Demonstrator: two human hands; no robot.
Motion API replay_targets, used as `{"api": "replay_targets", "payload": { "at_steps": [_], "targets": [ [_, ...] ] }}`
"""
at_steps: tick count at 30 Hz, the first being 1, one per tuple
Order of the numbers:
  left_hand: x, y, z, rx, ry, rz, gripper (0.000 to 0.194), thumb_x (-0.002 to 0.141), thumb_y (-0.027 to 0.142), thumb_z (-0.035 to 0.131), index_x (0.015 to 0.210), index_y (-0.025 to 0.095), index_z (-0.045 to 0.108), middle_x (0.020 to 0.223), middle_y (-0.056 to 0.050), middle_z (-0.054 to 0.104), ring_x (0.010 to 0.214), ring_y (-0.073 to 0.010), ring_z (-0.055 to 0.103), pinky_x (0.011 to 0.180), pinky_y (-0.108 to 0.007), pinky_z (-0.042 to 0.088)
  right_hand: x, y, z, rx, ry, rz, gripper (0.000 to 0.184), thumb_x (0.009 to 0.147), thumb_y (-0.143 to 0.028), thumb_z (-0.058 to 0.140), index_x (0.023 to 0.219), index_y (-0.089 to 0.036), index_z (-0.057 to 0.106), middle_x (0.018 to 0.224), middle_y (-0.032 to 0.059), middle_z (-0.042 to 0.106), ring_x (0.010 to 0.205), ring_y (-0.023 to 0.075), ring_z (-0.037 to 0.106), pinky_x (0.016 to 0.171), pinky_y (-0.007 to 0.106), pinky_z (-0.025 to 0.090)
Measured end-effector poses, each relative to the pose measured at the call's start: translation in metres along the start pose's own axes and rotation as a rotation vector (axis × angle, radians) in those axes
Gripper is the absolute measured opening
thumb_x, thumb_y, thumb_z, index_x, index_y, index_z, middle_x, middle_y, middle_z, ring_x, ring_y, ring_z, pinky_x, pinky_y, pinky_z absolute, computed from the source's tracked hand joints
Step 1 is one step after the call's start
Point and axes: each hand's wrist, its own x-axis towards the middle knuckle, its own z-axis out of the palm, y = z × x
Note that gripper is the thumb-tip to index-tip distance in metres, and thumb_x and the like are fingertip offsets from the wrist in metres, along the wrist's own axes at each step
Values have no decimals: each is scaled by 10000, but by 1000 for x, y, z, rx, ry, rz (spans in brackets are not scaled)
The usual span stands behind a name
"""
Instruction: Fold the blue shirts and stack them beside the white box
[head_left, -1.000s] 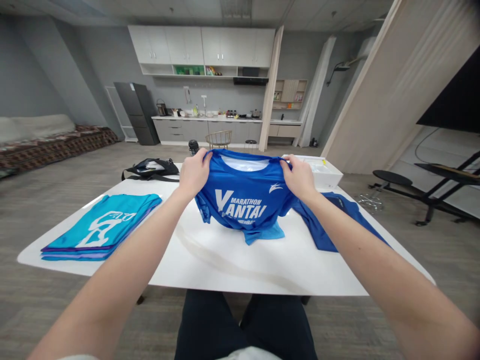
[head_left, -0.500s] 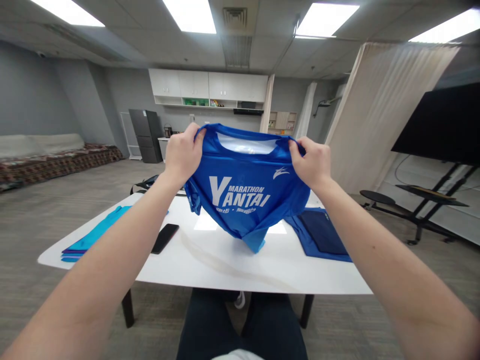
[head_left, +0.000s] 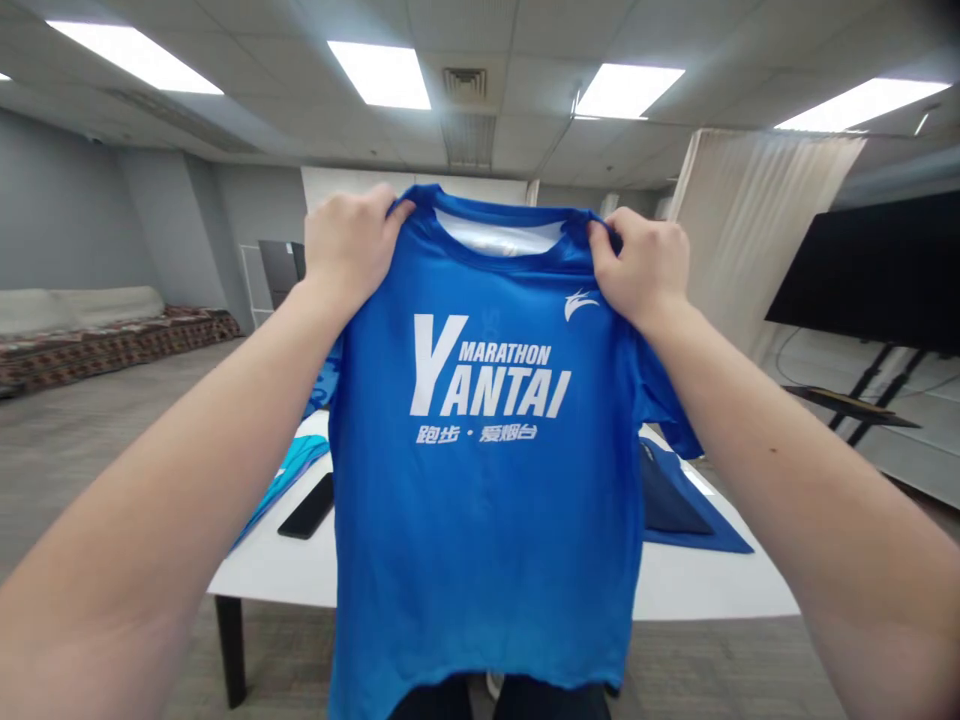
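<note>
Left hand point(head_left: 352, 240) and right hand point(head_left: 646, 262) were both bare, with rounded knuckles; nails were too small to make out. Left forearm point(head_left: 187, 440) and right forearm point(head_left: 780, 490) were bare too, slim at the wrist, thicker toward the near side. One small round spot point(head_left: 773, 450) marked the right forearm. Trousers point(head_left: 553, 700) were plain and very dark, black or navy, couldn't tell which. A pale bit of shoe point(head_left: 494, 685) showed between the trouser legs, mostly hidden.

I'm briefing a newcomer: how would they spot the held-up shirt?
Find the white table. Before it, a blue T-shirt hangs from the left hand and right hand. Unlike the clothes lying behind, it hangs spread, reading YANTAI in white.
</note>
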Motion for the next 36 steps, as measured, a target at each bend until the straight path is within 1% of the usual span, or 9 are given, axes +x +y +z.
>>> {"api": "replay_targets", "payload": {
  "at_steps": [5,10,15,17,20,24,29,32,36],
  "targets": [
    [-19,-17,103,115,-192,-14,631,1021,606,204,1220,183,628,1105,-146,689,1143,-332,618,957,-441,449,-39,17,93,-105,-214,48,538,1039,-525,272,1032,-151,657,901,148,723,924,324,655,764,381,444],
    [-60,-53,261,176,-454,-11,639,1006,614,195,1184,202,649,1091,-167,699,1107,-355,638,921,-449,470,-117,38,225,-177,-561,91,525,1036,-499,270,1054,-158,669,953,176,733,920,330,662,766,368,426],
    [-150,-90,426,191,-767,-35,649,1006,608,184,1129,206,678,1044,-167,716,1016,-327,678,853,-409,502,-233,52,365,-160,-913,130,531,1050,-479,223,1110,-182,658,1039,169,734,951,307,675,788,359,434],
    [-190,-101,477,188,-892,-55,627,1010,594,206,1103,205,690,1042,-166,721,995,-315,685,835,-394,507,-281,53,410,-134,-1033,145,514,1052,-470,229,1118,-188,654,1060,161,734,966,298,678,800,359,440],
    [-238,-117,536,184,-1025,-83,588,1013,571,248,1081,203,702,1051,-169,723,985,-318,688,824,-399,509,-338,54,462,-81,-1161,164,503,1051,-474,244,1094,-194,660,1060,149,736,965,294,684,795,362,456],
    [-262,-132,589,177,-1072,-65,550,1010,555,290,1059,200,708,1063,-172,721,971,-340,688,794,-415,510,-379,61,512,-48,-1254,213,492,1048,-480,258,1097,-199,659,1072,152,732,971,296,684,797,370,469],
    [-257,-140,628,182,-1084,-86,518,1006,556,314,1089,209,689,1073,-161,715,996,-329,674,813,-408,498,-388,78,552,28,-1245,236,450,1048,-485,278,1144,-220,629,1116,133,714,994,287,660,826,371,458],
    [-258,-141,629,177,-1032,-131,491,1016,510,307,1144,196,661,1121,-166,693,1022,-333,654,841,-433,485,-389,83,551,62,-1161,242,407,1032,-486,351,1200,-213,601,1191,143,673,1059,303,619,878,395,441],
    [-273,-133,600,175,-816,-95,431,1001,340,353,1343,154,539,1287,-202,603,1183,-359,560,967,-496,420,-394,81,519,-11,-1008,257,377,1015,-423,395,1227,-184,595,1272,180,610,1181,344,528,964,467,391]
  ]
}}
